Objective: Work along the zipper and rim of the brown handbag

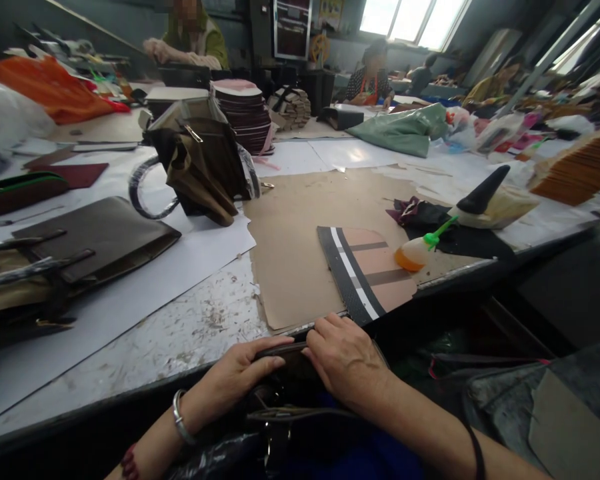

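Note:
A dark brown handbag (294,349) is held open side up at the table's front edge, its lower part in shadow. My left hand (235,373) pinches the bag's far rim between thumb and fingers. Beside it, my right hand (347,357) is closed over the same rim, fingertips bent over the far side. A curved panel (375,267) of pink-brown material with a black and white band lies just beyond my right hand. On it stands a squeeze bottle (414,253) with a green nozzle and orange liquid.
A standing brown bag (200,153) and a flat-lying bag (100,240) are on the left. Stacked round pieces (243,117) stand behind. A brown cardboard sheet (300,233) covers the middle. Green fabric (405,130) and a black cone-shaped thing (484,191) lie right. Several people work farther back.

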`<action>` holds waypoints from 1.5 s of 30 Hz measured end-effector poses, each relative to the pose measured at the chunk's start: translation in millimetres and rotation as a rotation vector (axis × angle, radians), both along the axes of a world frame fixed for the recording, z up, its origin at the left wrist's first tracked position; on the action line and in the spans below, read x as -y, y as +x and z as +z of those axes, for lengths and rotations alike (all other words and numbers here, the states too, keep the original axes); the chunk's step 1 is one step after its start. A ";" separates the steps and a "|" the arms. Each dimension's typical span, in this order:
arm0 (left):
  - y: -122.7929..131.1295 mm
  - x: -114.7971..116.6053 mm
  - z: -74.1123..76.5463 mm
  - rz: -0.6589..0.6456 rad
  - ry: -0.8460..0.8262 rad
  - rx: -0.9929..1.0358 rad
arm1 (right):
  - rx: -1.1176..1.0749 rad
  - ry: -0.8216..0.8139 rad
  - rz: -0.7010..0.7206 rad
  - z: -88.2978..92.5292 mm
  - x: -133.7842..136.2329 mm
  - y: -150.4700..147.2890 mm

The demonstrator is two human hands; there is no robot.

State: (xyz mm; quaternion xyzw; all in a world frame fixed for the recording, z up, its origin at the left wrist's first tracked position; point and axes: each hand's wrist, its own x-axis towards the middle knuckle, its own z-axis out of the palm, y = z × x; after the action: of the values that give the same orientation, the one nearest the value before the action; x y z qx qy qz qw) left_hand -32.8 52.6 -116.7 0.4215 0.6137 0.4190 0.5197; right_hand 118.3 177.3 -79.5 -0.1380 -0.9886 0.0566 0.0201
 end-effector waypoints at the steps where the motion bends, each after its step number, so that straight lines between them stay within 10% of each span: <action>1: -0.4 -0.3 -0.6 -0.004 -0.001 0.003 | 0.005 -0.008 -0.006 0.1 -0.1 -0.4; 45: 12.5 -16.6 -0.7 -0.006 0.033 -0.601 | -0.071 -0.072 -0.036 -13.6 -11.1 -5.7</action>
State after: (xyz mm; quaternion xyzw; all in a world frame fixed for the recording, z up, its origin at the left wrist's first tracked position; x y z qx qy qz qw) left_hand -20.3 69.2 -117.3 0.5368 0.7319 0.2840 0.3091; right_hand 112.6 188.4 -93.2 -0.1543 -0.9819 0.0969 0.0514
